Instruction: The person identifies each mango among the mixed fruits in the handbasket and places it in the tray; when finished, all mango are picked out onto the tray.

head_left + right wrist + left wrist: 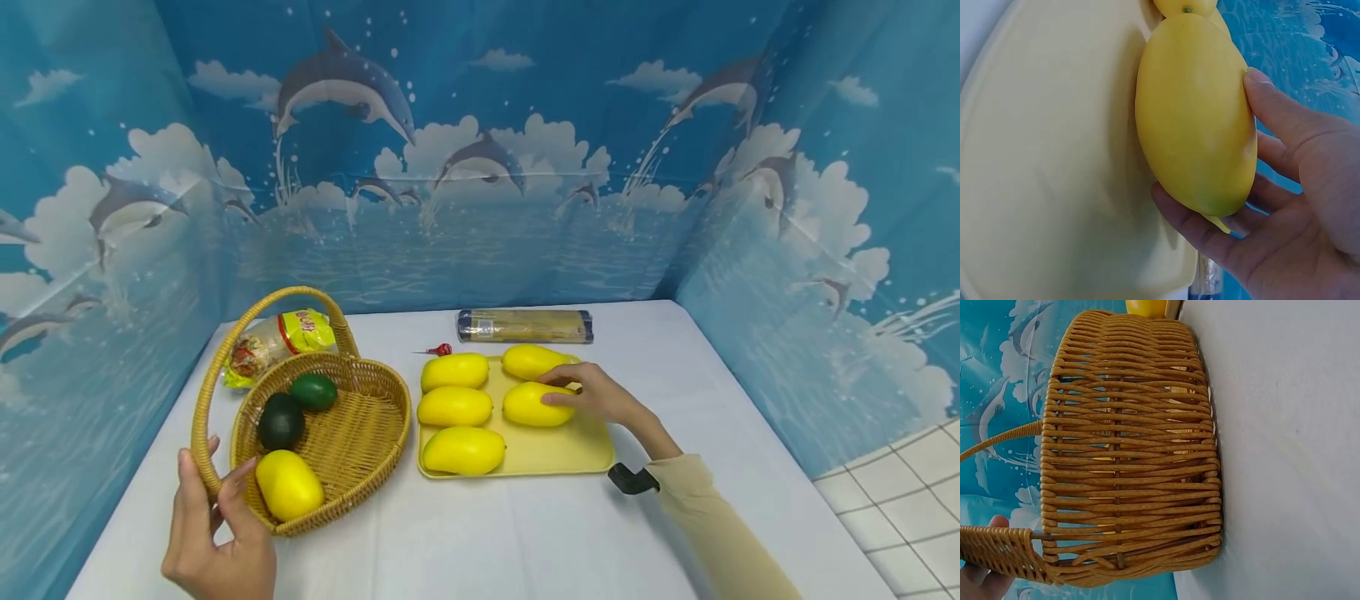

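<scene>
My left hand (217, 533) holds the handle (206, 400) of a wicker basket (390, 467) near its lower left end. Inside the basket lie a mango (289, 486), a dark avocado-like fruit (281, 422) and a smaller green fruit (313, 392). In the left wrist view the basket's woven side (1129, 456) fills the middle. Over on the pale yellow tray (555, 454), my right hand (600, 396) grips a yellow mango (534, 405); the right wrist view shows thumb and fingers around this mango (1197, 119). Several other mangoes (463, 451) lie on the tray.
Behind the basket lies a yellow and clear food packet (303, 333). A small red-wrapped lollipop (442, 350) and a wrapped golden roll (525, 326) lie behind the tray. A dolphin-print curtain (480, 233) surrounds the white table (450, 542).
</scene>
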`<state>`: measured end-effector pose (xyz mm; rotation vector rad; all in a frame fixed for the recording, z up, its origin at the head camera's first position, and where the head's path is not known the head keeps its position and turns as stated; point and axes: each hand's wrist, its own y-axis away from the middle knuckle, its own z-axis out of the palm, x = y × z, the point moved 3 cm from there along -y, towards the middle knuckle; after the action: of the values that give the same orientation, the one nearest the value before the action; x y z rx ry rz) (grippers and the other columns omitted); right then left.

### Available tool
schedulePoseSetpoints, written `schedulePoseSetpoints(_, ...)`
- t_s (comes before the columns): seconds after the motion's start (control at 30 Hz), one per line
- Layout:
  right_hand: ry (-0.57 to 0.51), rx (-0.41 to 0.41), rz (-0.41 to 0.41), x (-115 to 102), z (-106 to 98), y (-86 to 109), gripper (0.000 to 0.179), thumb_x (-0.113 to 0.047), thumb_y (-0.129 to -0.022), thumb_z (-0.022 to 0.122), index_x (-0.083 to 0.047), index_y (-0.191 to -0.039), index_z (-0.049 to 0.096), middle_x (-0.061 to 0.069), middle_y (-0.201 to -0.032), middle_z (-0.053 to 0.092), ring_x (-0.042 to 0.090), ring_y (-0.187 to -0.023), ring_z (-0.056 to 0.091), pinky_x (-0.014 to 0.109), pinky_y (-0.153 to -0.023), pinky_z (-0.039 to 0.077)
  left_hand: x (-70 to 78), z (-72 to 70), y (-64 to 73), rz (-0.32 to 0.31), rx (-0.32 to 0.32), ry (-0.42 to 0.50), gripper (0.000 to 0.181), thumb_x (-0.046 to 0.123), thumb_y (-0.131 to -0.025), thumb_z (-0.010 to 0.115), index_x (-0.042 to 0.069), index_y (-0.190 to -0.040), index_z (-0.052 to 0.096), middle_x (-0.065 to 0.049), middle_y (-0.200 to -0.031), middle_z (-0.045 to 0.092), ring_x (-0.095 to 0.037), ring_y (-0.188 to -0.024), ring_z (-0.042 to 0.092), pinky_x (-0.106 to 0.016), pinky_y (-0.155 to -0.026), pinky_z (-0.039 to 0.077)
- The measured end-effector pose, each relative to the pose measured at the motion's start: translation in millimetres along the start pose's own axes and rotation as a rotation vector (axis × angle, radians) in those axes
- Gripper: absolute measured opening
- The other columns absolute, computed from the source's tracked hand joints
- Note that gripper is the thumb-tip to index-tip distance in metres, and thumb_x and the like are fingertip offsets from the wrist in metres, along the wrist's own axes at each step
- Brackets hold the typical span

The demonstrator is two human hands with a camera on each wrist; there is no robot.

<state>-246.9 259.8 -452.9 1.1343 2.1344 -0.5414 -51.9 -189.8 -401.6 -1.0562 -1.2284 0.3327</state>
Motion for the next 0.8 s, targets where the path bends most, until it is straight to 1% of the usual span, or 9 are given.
schedulePoseSetpoints(0.07, 0.003, 0.005, -0.01, 1, 0, 0.7, 0.034, -0.018, -0.103, 0.076, -0.001, -0.132, 0.074, 0.013, -0.126, 0.076, 0.029, -0.112, 0.07, 0.051, -0.102, 0.06, -1.4, -0.2, 0.9, 0.01, 0.01, 0.027, 0.041, 0.001, -0.108, 0.063, -0.013, -0.146, 0.058, -0.03, -0.126, 0.073, 0.017, -0.102, 0.065, 0.0, -0.087, 0.048)
schedulePoseSetpoints(0.1, 0.007, 0.01, -0.013, 2, 0, 0.8, 0.034, -0.017, -0.103, 0.076, -0.001, -0.132, 0.074, 0.013, -0.126, 0.076, 0.029, -0.112, 0.07, 0.051, -0.102, 0.06, 0.3, -0.2, 0.5, 0.012, 0.013, 0.035, 0.041, 0.002, -0.108, 0.063, -0.014, -0.145, 0.058, -0.031, -0.126, 0.073, 0.017, -0.102, 0.065, 0.0, -0.087, 0.048)
schedulePoseSetpoints(0.27, 0.018, 0.037, 0.009, 5, -2, 0.9, 0.033, -0.016, -0.105, 0.073, 0.0, -0.133, 0.074, 0.014, -0.126, 0.076, 0.031, -0.113, 0.07, 0.052, -0.103, 0.06, -7.1, 2.2, 2.0, -0.007, -0.005, 0.029, 0.043, -0.002, -0.107, 0.063, -0.013, -0.148, 0.056, -0.028, -0.128, 0.073, 0.016, -0.102, 0.066, -0.001, -0.086, 0.049)
schedulePoseSetpoints(0.4, 0.016, 0.05, 0.029, 6, -2, 0.7, 0.033, -0.017, -0.106, 0.072, 0.0, -0.133, 0.074, 0.014, -0.127, 0.076, 0.03, -0.114, 0.07, 0.053, -0.103, 0.06, -9.6, 2.6, 2.1, -0.011, -0.01, 0.017, 0.043, -0.003, -0.106, 0.063, -0.012, -0.148, 0.056, -0.027, -0.128, 0.073, 0.016, -0.102, 0.066, 0.0, -0.086, 0.049)
schedulePoseSetpoints(0.6, -0.004, 0.051, 0.028, 6, 0, -3.0, 0.033, -0.019, -0.106, 0.071, -0.001, -0.133, 0.074, 0.013, -0.125, 0.076, 0.03, -0.113, 0.071, 0.053, -0.104, 0.059, -4.1, 0.3, 0.8, 0.009, 0.014, 0.038, 0.04, 0.001, -0.108, 0.062, -0.014, -0.146, 0.058, -0.03, -0.126, 0.073, 0.018, -0.101, 0.065, 0.001, -0.085, 0.048)
schedulePoseSetpoints(0.8, 0.003, 0.056, 0.036, 10, 1, -4.9, 0.032, -0.018, -0.107, 0.07, 0.0, -0.133, 0.073, 0.014, -0.125, 0.076, 0.031, -0.115, 0.071, 0.052, -0.105, 0.059, 1.7, -0.4, -0.9, 0.009, 0.003, 0.016, 0.041, 0.002, -0.109, 0.061, -0.014, -0.146, 0.056, -0.031, -0.126, 0.072, 0.019, -0.103, 0.064, 0.0, -0.087, 0.048)
